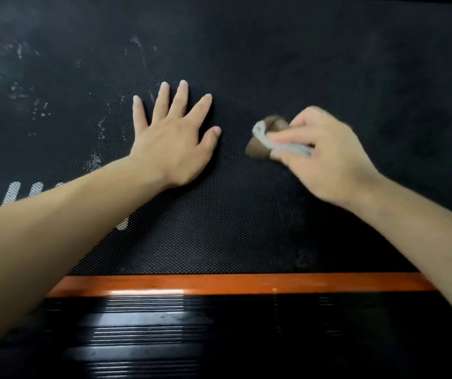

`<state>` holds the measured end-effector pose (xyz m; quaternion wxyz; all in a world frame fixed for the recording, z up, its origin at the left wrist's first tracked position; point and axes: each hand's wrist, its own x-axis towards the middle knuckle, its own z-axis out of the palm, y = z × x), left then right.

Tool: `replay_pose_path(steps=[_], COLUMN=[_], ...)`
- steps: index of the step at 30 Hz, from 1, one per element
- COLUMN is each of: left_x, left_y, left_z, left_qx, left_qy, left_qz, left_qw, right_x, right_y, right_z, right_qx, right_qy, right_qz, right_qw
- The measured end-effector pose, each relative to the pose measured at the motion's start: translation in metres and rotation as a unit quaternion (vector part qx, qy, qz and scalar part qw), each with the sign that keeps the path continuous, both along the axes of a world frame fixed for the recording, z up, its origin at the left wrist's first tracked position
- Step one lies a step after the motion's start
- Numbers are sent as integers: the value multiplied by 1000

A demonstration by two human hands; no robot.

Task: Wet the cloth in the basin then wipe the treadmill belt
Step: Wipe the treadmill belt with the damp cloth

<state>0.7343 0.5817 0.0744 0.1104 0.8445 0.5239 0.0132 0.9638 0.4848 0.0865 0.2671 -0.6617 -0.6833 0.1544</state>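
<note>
Head view: orange trim strip (233,283) and glossy ribbed side rail (164,337) at six o'clock, white dashes (11,191) at nine, pale dusty smears (99,127) toward ten. On the dimpled black treadmill belt (219,228), the left hand (174,140) lies flat, fingers spread. At three, the right hand (325,157) pinches a crumpled, blurred brown-and-grey cloth (274,125) against the belt.

You're looking at a matt black, finely dimpled rubber treadmill belt (219,228), a soft brown-and-grey fabric cloth (267,138), and a glossy orange plastic side strip (246,283) shining beside ribbed black plastic rail (151,332).
</note>
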Motion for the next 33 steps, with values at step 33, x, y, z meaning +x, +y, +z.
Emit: replay_pose_path(steps=[33], left_x=[28], left_y=[46], left_z=[3], left_qx=[2], left_qy=[-15], left_qz=[-15], left_qw=[1000], right_x=[50], right_y=[106], right_z=[6], right_qx=[44], right_qy=[-65], right_qz=[-233], right_qw=[969])
